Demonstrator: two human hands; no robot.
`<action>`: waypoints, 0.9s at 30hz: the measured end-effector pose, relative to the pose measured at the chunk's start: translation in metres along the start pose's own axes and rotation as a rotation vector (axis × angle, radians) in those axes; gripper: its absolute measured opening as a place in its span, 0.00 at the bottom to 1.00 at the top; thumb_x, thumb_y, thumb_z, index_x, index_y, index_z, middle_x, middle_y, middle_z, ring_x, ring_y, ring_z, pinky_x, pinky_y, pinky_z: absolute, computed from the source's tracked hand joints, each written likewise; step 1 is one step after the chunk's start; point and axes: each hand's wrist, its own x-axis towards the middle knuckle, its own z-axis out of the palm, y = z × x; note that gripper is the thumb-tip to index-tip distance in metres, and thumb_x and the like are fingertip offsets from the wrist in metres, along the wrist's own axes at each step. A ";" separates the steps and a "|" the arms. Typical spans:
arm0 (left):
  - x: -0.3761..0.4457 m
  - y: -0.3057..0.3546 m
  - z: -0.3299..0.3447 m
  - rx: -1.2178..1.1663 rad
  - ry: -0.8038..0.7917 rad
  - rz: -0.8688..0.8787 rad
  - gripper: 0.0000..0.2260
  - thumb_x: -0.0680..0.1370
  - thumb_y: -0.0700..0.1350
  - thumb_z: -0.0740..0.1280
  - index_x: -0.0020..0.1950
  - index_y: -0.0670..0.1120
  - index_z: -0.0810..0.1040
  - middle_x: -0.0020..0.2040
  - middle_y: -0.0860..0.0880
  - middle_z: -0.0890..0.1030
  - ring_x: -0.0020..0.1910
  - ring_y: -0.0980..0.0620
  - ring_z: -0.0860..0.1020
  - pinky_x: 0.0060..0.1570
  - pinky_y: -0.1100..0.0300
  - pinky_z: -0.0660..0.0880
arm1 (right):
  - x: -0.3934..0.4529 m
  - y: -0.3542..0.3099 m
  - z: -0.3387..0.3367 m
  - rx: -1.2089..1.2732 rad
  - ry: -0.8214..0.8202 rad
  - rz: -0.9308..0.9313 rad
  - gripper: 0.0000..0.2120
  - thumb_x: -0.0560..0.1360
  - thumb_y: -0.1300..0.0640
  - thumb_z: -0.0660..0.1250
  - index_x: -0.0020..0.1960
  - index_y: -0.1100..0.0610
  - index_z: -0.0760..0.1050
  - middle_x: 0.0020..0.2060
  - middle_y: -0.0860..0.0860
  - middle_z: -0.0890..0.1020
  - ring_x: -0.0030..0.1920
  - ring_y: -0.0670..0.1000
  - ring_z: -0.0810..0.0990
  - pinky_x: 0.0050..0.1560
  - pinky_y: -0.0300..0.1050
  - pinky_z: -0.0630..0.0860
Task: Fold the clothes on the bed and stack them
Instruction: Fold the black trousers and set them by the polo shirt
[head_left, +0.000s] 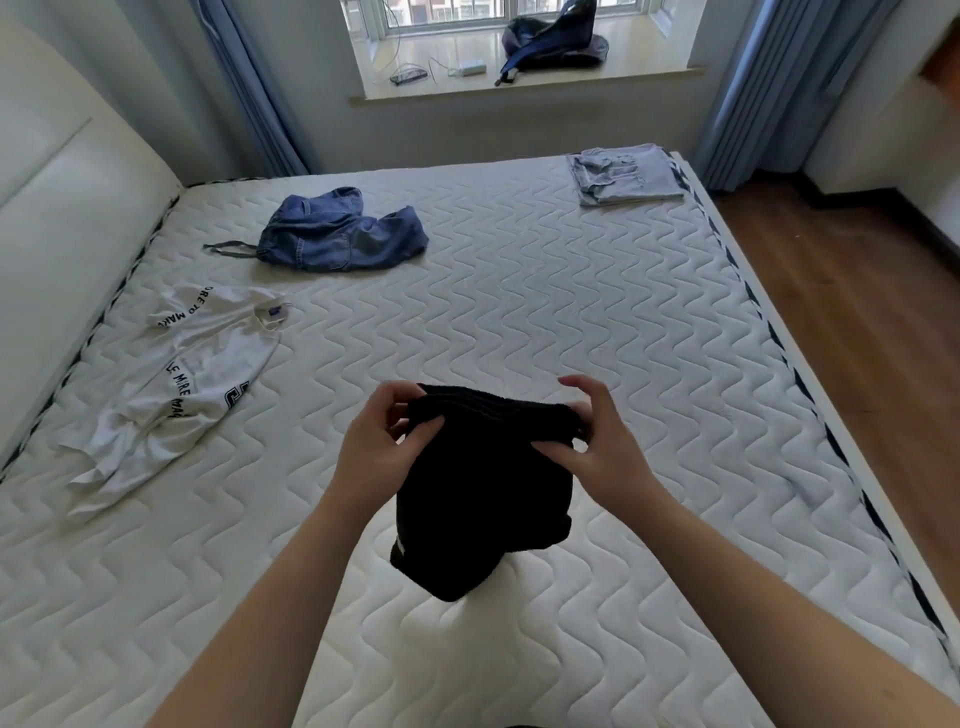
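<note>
Fingers of both hands (384, 447) (597, 447) tucked out of sight behind the black knitted garment's (483, 499) top edge, white quilted mattress (519, 291) cut off at the bottom edge, lettering on the crumpled white T-shirt (176, 395) partly lost in folds, small items on the windowsill (519, 83) too small to identify

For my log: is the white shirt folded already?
No. The white shirt lies spread and crumpled on the mattress.

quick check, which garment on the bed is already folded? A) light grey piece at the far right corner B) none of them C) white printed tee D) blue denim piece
A. The light grey garment lies in a neat flat rectangle at the far right corner, while the white printed tee and the blue denim piece lie crumpled, and both hands hold the black garment up by its top edge.
</note>
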 end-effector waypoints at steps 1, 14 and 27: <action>0.006 0.008 -0.004 0.001 -0.015 0.026 0.19 0.70 0.49 0.75 0.59 0.57 0.74 0.49 0.51 0.81 0.50 0.51 0.82 0.55 0.58 0.78 | 0.008 -0.007 -0.003 0.052 0.006 0.014 0.27 0.70 0.58 0.76 0.61 0.40 0.69 0.46 0.42 0.83 0.51 0.46 0.82 0.58 0.39 0.76; 0.064 0.108 -0.038 0.839 -0.671 0.018 0.30 0.68 0.46 0.74 0.63 0.62 0.63 0.59 0.59 0.75 0.51 0.60 0.76 0.44 0.70 0.73 | 0.043 -0.112 -0.025 -0.131 -0.057 -0.224 0.17 0.68 0.58 0.77 0.50 0.41 0.79 0.44 0.37 0.84 0.49 0.37 0.81 0.51 0.30 0.76; 0.072 0.130 0.008 0.796 -0.522 0.171 0.14 0.73 0.54 0.71 0.58 0.56 0.78 0.48 0.58 0.81 0.46 0.59 0.78 0.42 0.65 0.69 | 0.037 -0.107 -0.038 0.001 -0.155 -0.234 0.20 0.74 0.63 0.70 0.56 0.39 0.76 0.51 0.39 0.83 0.56 0.41 0.81 0.59 0.34 0.74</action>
